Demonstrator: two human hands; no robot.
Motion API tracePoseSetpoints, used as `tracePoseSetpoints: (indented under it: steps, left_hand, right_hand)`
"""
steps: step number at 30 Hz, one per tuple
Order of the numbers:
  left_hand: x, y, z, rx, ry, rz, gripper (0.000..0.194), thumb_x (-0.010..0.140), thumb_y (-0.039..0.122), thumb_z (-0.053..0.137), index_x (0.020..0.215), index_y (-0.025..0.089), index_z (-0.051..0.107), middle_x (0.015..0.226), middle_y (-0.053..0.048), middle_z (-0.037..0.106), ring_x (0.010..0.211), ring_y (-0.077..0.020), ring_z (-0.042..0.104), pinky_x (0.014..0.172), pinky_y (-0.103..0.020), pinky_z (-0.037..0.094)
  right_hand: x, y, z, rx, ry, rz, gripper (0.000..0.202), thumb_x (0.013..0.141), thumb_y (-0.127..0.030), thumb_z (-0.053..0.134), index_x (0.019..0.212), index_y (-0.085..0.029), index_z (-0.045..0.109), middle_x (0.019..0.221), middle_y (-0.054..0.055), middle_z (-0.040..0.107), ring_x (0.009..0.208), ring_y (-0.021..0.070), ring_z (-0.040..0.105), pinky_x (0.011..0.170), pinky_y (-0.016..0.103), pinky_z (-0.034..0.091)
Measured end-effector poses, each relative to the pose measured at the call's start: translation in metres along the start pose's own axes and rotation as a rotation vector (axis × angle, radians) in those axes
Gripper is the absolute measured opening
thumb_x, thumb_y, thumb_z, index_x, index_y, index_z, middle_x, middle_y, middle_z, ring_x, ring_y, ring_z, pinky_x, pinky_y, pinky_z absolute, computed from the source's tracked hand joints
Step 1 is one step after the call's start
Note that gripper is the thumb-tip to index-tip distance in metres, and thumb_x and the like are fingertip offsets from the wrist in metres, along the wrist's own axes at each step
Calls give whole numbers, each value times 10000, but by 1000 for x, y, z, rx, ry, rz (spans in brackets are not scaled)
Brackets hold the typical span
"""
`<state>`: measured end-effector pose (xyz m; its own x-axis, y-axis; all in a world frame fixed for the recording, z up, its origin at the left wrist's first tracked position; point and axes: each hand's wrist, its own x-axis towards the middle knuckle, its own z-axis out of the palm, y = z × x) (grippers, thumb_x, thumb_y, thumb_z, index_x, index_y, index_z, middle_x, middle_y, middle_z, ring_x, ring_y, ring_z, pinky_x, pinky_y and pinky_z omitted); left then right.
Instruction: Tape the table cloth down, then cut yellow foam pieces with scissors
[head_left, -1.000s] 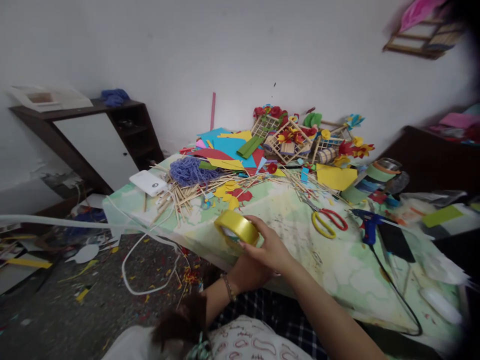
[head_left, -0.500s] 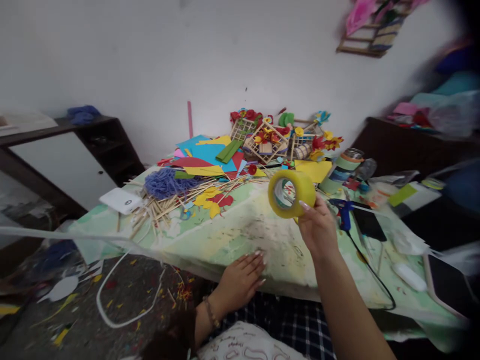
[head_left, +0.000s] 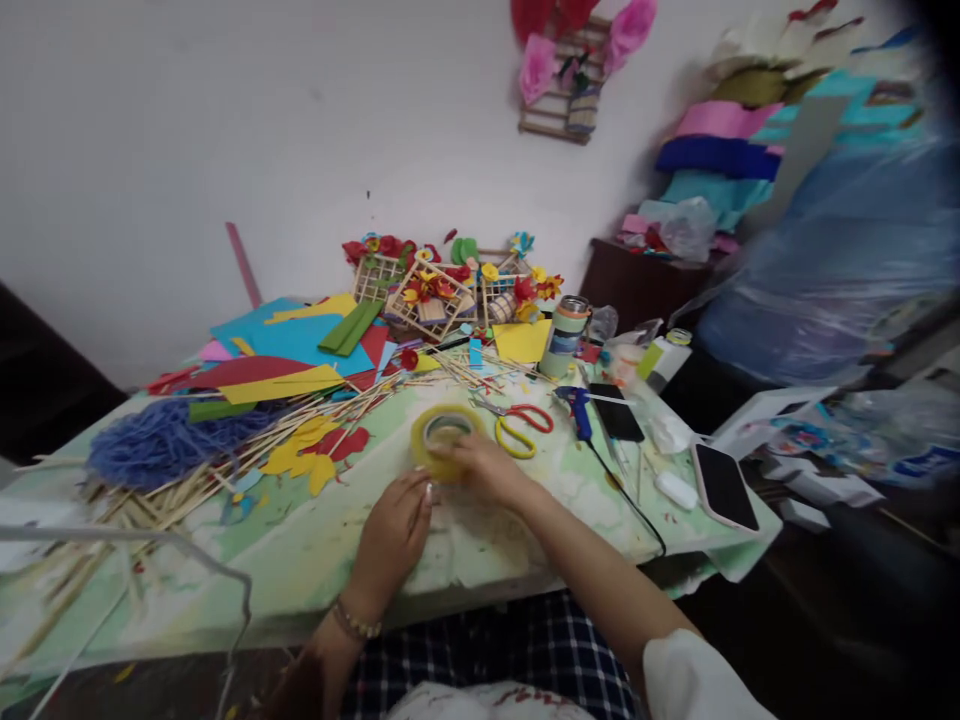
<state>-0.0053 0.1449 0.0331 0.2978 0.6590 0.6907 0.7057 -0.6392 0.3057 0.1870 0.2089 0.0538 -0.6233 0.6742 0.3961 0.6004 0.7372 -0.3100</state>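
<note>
The right hand point(head_left: 491, 470) lies with its fingers over the near right part of the tape point(head_left: 418, 440); blur and angle prevent telling whether the grip is closed. The left hand point(head_left: 392, 535) is released, fingers extended together, fingertips at the tape's near edge; contact cannot be confirmed. The tape is a broad, translucent yellow ring, positioned flat on the table point(head_left: 337, 510) with its round opening facing up. A pale grey-green core lines the opening, and the surface is glossy. Just right of the tape are the scissors point(head_left: 505, 411), with one red and one yellow handle. Further right is the blue glue gun point(head_left: 576, 410). Left of the tape are yellow and red paper pieces point(head_left: 304, 450), then sticks and a blue yarn heap point(head_left: 157, 445).
</note>
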Motion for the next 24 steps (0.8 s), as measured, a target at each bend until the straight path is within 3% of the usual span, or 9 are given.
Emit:
tracePoseSetpoints:
  steps: [4, 7, 9, 12, 14, 15, 18, 21, 24]
  left_hand:
    - [1, -7, 7, 20, 19, -91, 219, 927, 218, 444, 994, 109, 621, 967, -114, 656, 959, -220, 588, 883, -394, 498]
    - [-3, -9, 9, -13, 25, -125, 222, 934, 233, 430, 999, 124, 613, 992, -107, 642, 979, -217, 572, 898, -385, 475]
    - [-6, -9, 11, -19, 31, -141, 221, 936, 249, 427, 999, 139, 608, 996, -99, 636, 986, -217, 566, 906, -383, 461]
    - [-7, -11, 14, -12, 48, -137, 220, 936, 277, 430, 1010, 157, 598, 1000, -89, 630, 985, -216, 562, 910, -377, 445]
    - [-7, -13, 16, -6, 52, -124, 221, 935, 290, 429, 1013, 163, 593, 1003, -86, 625, 979, -215, 562, 905, -370, 442]
    - [-7, -15, 17, -3, 50, -114, 219, 934, 293, 428, 1007, 168, 592, 1000, -83, 624, 974, -214, 563, 899, -366, 442]
    - [-6, -19, 18, 0, 53, -98, 205, 930, 294, 428, 979, 179, 591, 981, -76, 626, 950, -212, 567, 869, -358, 447]
    - [-7, -23, 19, -13, 45, -118, 221, 928, 316, 423, 978, 181, 590, 977, -78, 626, 942, -216, 570, 861, -370, 449]
    - [-8, -25, 20, -26, 33, -132, 232, 926, 340, 423, 979, 190, 592, 975, -76, 630, 940, -217, 575, 857, -380, 460]
  right_hand:
    - [-5, -20, 16, -10, -25, -26, 396, 828, -227, 620, 1220, -173, 598, 1050, 98, 658, 952, 215, 584, 837, 327, 466]
    - [-22, -25, -6, 69, 116, -62, 372, 838, -224, 591, 1208, -184, 591, 1231, 110, 600, 1110, 218, 546, 939, 349, 443]
    - [-46, -17, -31, 93, 301, 38, 269, 856, -212, 536, 1105, -198, 638, 1125, 93, 654, 1046, 203, 581, 921, 350, 458]
    - [-101, 16, -75, 9, 510, 528, 239, 880, -309, 484, 934, -182, 679, 881, 81, 706, 789, 190, 639, 738, 309, 506]
    - [-138, 48, -102, -116, 388, 938, 340, 904, -371, 401, 871, -190, 688, 770, 47, 702, 682, 172, 633, 645, 267, 491]
    - [-152, 65, -115, -169, 379, 1031, 337, 890, -372, 414, 885, -178, 689, 786, 57, 705, 693, 184, 636, 650, 274, 486]
    - [-170, 114, -143, -303, 364, 1192, 353, 874, -323, 411, 996, -122, 675, 964, 125, 693, 871, 229, 636, 781, 311, 470]
    - [-157, 155, -152, -376, 249, 1292, 367, 839, -318, 497, 1063, -82, 666, 1136, 186, 635, 1056, 260, 593, 902, 310, 428]
    - [-135, 183, -150, -399, 123, 1369, 491, 780, -465, 594, 1059, -70, 676, 1148, 224, 617, 1115, 316, 565, 924, 348, 426]
